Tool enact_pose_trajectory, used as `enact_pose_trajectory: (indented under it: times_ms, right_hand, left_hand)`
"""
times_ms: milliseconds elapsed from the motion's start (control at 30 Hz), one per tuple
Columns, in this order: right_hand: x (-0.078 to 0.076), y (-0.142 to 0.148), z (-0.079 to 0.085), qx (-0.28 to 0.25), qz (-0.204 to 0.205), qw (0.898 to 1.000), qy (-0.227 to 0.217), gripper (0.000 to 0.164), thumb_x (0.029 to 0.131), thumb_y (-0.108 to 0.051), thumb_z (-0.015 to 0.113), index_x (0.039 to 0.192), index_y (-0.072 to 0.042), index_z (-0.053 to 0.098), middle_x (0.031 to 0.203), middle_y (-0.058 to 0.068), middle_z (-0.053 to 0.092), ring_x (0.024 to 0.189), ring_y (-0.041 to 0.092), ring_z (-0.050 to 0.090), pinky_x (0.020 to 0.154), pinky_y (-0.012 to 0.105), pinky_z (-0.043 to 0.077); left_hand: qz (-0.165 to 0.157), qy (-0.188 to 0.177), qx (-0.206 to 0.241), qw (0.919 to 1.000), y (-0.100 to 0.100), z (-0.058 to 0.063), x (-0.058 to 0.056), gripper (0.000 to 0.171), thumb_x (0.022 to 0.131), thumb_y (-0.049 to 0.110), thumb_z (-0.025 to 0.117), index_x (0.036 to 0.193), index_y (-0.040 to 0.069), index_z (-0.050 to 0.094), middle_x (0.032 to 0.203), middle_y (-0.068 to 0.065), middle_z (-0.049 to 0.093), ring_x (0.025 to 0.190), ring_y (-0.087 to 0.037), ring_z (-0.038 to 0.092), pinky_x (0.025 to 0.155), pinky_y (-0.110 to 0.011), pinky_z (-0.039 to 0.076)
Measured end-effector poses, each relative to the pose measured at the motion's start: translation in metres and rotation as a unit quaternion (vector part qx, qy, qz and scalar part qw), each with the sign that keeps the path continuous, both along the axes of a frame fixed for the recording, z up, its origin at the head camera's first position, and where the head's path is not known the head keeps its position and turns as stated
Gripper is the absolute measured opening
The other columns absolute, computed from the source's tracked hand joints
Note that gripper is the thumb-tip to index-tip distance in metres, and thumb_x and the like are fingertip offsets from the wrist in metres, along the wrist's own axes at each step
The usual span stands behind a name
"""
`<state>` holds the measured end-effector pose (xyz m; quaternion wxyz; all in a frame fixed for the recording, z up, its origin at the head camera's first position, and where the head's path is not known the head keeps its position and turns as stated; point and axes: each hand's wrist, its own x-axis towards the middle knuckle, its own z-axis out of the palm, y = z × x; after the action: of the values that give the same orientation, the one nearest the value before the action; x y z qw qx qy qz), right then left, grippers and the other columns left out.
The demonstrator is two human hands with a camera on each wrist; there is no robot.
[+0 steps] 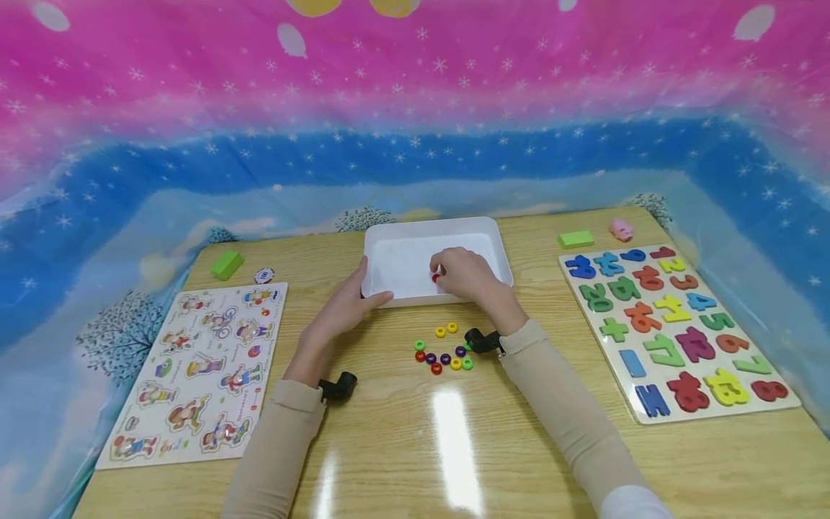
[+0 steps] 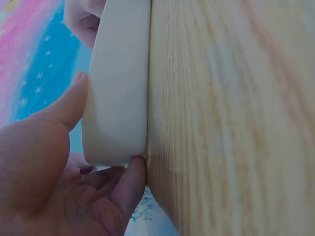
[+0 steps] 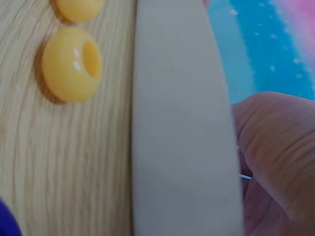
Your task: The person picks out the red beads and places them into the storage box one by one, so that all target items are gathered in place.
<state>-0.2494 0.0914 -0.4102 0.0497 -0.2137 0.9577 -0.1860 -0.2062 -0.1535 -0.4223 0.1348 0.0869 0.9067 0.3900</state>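
Observation:
A shallow white tray (image 1: 402, 252) stands at the back middle of the table. My left hand (image 1: 344, 306) holds its near left corner, the thumb at the front rim and the other fingers around the left side. In the left wrist view, a fingertip (image 2: 134, 174) sits low against the tray's corner. Over the tray's inside, my right hand (image 1: 465, 272) pinches a red bead (image 1: 436, 277) close above the tray floor. In the right wrist view, the tray wall (image 3: 182, 128) hides the fingertips and the bead.
Several loose beads in yellow, green, purple and red, such as a yellow bead (image 3: 74, 64), lie before the tray. A picture puzzle board (image 1: 194, 364) is at left, a number puzzle board (image 1: 616, 346) at right. Green blocks (image 1: 576, 239), a pink pig (image 1: 621, 230) and a round chip (image 1: 264, 275) lie behind them.

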Motion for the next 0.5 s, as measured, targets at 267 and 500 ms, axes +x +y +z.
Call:
enact_pose_trajectory:
  times_ms: [267,500]
  right_hand:
    - [0.011,0.012,0.013,-0.02,0.004,1.0,-0.005,0.02,0.086,-0.016,0.059,0.105,-0.016,0.068,0.08,-0.001,0.059,0.069,0.018,0.048,0.058,0.029,0.037]
    - [0.027,0.021,0.028,-0.026,0.042,0.999,-0.001,0.017,0.087,-0.021,0.063,0.103,-0.021,0.069,0.089,-0.004,0.064,0.071,0.015,0.052,0.059,0.027,0.041]
  left_hand:
    - [-0.002,-0.004,-0.002,1.0,0.0,0.001,0.001,0.094,0.087,0.054,0.054,0.149,0.023,-0.009,0.157,0.002,0.0,0.145,-0.019,0.006,0.117,-0.045,0.017]
    - [-0.004,-0.002,-0.006,1.0,-0.001,0.002,0.001,0.097,0.084,0.06,0.052,0.149,0.021,-0.009,0.158,0.0,0.0,0.146,-0.02,0.006,0.117,-0.045,0.017]
